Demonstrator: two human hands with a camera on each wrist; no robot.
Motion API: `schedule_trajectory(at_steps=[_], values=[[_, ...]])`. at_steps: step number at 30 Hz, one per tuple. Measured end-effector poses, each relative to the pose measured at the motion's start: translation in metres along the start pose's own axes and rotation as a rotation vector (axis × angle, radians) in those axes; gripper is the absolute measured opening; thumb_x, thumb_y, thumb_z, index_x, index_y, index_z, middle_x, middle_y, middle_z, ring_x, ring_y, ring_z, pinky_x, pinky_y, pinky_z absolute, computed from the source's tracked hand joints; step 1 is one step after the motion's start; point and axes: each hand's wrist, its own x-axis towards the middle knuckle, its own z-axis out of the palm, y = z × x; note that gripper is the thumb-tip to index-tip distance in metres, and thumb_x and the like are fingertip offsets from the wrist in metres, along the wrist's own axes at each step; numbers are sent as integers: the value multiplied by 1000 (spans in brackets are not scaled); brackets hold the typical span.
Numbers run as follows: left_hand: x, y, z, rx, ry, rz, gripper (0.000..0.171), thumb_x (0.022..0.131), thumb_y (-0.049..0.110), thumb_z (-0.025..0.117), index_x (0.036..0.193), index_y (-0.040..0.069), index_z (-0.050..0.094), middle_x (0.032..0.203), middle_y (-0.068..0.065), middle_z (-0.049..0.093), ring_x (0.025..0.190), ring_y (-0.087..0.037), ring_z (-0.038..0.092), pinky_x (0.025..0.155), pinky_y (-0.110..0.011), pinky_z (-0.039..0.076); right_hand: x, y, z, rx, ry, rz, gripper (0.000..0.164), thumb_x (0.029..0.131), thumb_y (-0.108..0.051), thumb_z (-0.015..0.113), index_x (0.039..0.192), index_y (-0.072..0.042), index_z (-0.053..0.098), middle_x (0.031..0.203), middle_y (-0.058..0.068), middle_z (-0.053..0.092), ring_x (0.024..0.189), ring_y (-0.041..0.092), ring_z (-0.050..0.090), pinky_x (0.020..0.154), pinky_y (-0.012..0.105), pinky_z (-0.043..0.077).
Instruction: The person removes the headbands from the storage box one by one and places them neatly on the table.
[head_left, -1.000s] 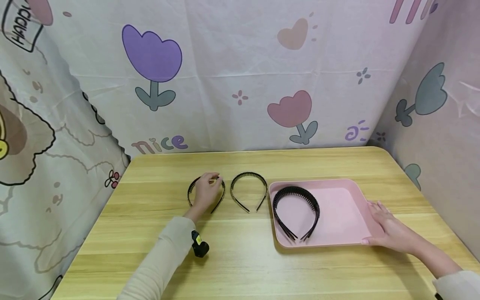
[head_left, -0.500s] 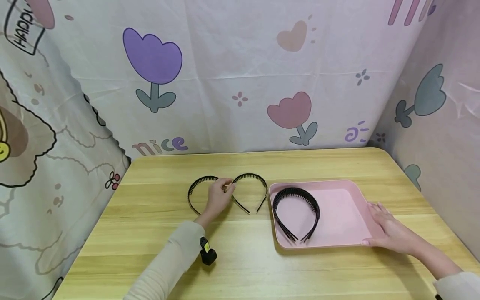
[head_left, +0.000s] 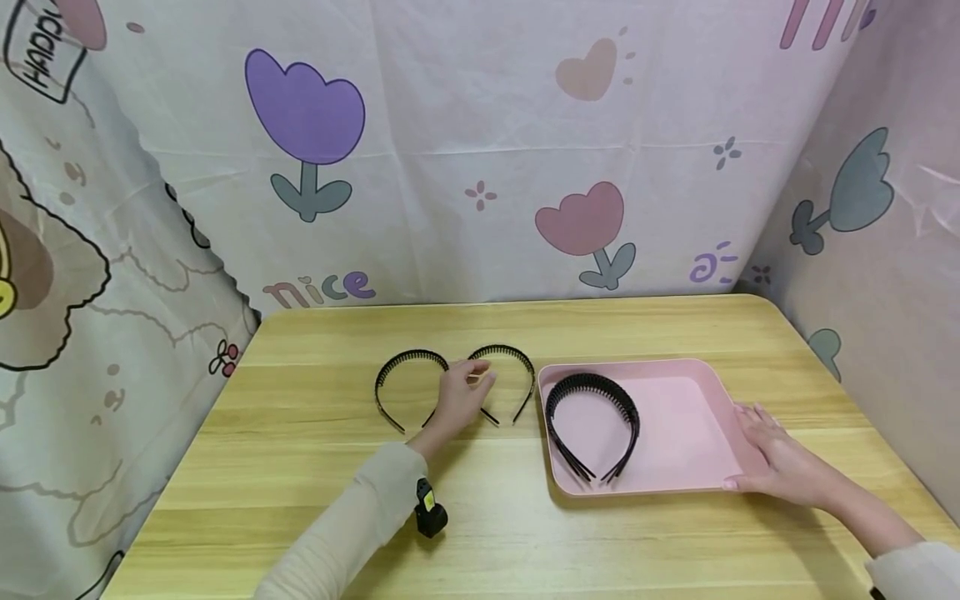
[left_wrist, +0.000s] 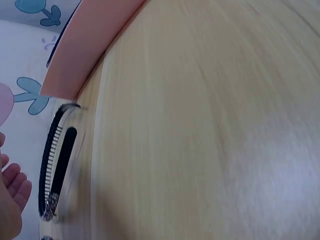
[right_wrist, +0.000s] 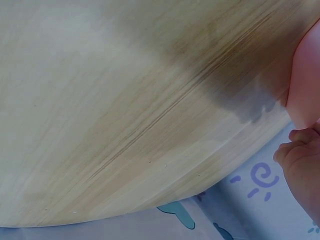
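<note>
Two thin black toothed headbands lie on the table, the left headband (head_left: 411,353) and the right headband (head_left: 506,348). My left hand (head_left: 459,396) is over the left arm of the right headband, fingers loosely bent with a gap to the thumb. In the left wrist view that headband (left_wrist: 50,155) stands beside the fingers (left_wrist: 17,182). Several black headbands (head_left: 592,383) are nested in the left part of a pink tray (head_left: 682,433). My right hand (head_left: 783,462) rests against the tray's right end, fingers along the wall and thumb at the near corner.
The wooden table (head_left: 480,533) ends at a patterned cloth backdrop (head_left: 450,100), with more cloth at both sides. A small black device (head_left: 431,512) is strapped to the left sleeve.
My left hand has moved right, from the left headband to the left side of the right headband. Both headbands, the tray and my right hand stay where they were.
</note>
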Motion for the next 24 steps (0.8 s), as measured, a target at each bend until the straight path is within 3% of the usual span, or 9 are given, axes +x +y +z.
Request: schedule_trajectory(at_steps=[14,18,24], values=[[-1,14,24,-51,-39,0,26,84,8,65,105,-8,64,105,-21,65,97,-30,61,83,-35,54,0,1,0,-10,-4,7,103,69,-28,79,137,21,18,136,46,23,139,48,-4,106,13,-19],[0,17,32,-43,-37,7,26,83,9,66,104,-7,64,103,-19,66,95,-29,62,82,-32,55,0,1,0,-8,-4,8,103,69,-28,79,137,21,19,136,46,23,141,42,-7,105,10,-18],[2,23,41,-47,-67,27,26,82,9,68,102,-6,65,102,-18,66,94,-29,62,82,-31,55,1,0,-2,-3,-8,10,103,69,-27,79,136,21,19,136,46,24,141,43,-6,101,4,-16]])
